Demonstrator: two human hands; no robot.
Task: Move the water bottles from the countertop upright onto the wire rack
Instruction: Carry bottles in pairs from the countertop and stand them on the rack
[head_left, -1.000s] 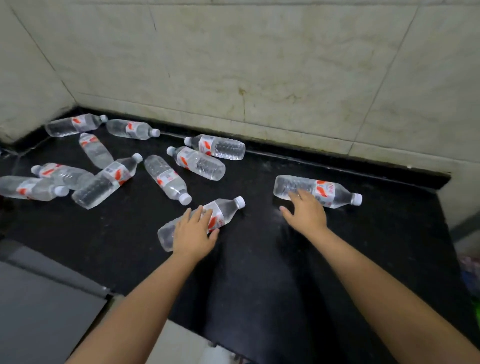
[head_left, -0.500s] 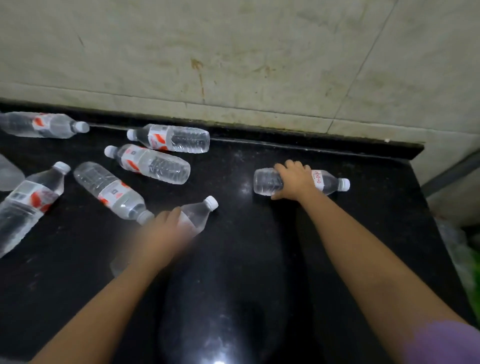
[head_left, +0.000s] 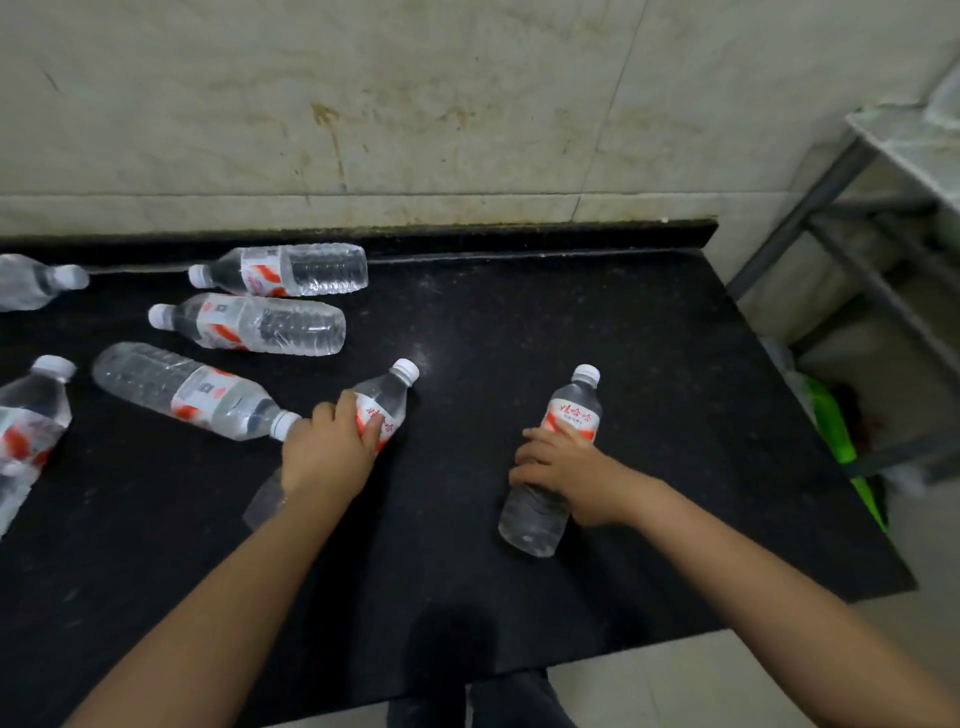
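My left hand (head_left: 328, 452) grips a clear water bottle (head_left: 383, 402) around its red-and-white label, white cap pointing up and to the right. My right hand (head_left: 563, 462) grips a second bottle (head_left: 571, 410) at its middle, lifted nearly upright with the cap on top and its base (head_left: 530, 525) toward me. Several more bottles lie on their sides on the black countertop (head_left: 519, 322) to the left, among them one by the wall (head_left: 283, 270), one below it (head_left: 249, 323) and one beside my left hand (head_left: 192, 389). The metal rack (head_left: 852, 244) stands off the counter's right end.
A stained tiled wall (head_left: 415, 104) backs the counter. The counter's right edge (head_left: 810, 426) drops to the floor, where a bright green object (head_left: 836, 431) lies under the rack. Two more bottles (head_left: 31, 421) show partly at the left edge.
The view has swung right, bringing the rack in. My right hand has turned its bottle from lying sideways to nearly upright and drawn it nearer. My left hand has closed round its bottle.
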